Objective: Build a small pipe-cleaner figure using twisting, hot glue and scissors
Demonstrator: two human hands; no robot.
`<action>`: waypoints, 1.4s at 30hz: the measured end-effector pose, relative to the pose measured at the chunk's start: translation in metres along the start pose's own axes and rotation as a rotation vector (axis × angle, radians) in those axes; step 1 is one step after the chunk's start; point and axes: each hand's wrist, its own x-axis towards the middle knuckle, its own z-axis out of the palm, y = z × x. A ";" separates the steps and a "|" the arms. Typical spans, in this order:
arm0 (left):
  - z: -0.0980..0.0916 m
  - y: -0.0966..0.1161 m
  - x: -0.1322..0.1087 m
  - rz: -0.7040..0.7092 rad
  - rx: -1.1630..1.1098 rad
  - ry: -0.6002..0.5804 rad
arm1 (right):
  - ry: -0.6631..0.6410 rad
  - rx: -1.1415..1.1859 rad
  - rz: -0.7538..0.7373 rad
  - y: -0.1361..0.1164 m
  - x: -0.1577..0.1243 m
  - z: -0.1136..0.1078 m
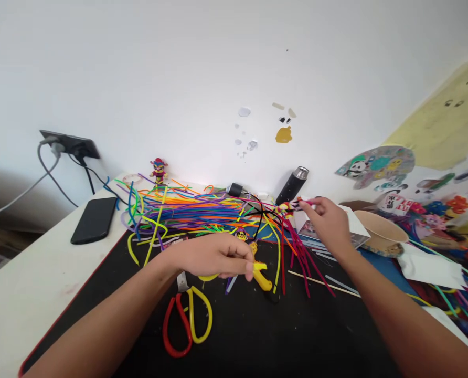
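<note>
My left hand (228, 257) is closed above the black mat, pinching a small bright yellow piece (259, 266) between thumb and fingertips. Just below it lies a yellow-handled tool (263, 281), its kind unclear. My right hand (328, 220) reaches farther back and is closed at the fingertips on a thin magenta strip (308, 202). A small yellow and white bundle (284, 210) is beside those fingertips; whether it joins the strip I cannot tell. Scissors (200, 317) with one red and one yellow handle lie under my left wrist, blades partly hidden.
Colourful strips (194, 214) are heaped along the back, with a small figure (159, 170) behind them. A black phone (94, 220) lies left. A dark flask (293, 185) leans by the wall. A bowl (381, 226) and a thin stick (324, 283) are at right.
</note>
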 end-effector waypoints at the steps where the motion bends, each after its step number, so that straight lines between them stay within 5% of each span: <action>1: -0.001 0.005 -0.002 0.002 0.007 -0.015 | -0.020 0.024 -0.028 -0.016 0.006 0.013; 6: -0.011 0.020 -0.012 0.029 0.065 -0.082 | -0.124 0.053 -0.149 -0.098 0.035 0.086; 11: -0.030 0.014 -0.023 0.037 0.027 -0.084 | -0.270 -0.026 -0.236 -0.167 0.057 0.162; 20: -0.071 0.007 -0.038 0.211 -0.160 -0.047 | -0.367 -0.127 -0.322 -0.245 0.076 0.264; 31: -0.081 0.008 -0.049 0.259 -0.187 -0.039 | -0.492 -0.274 -0.474 -0.278 0.080 0.311; 42: -0.085 0.005 -0.045 0.244 -0.162 -0.023 | -0.559 -0.313 -0.496 -0.291 0.085 0.322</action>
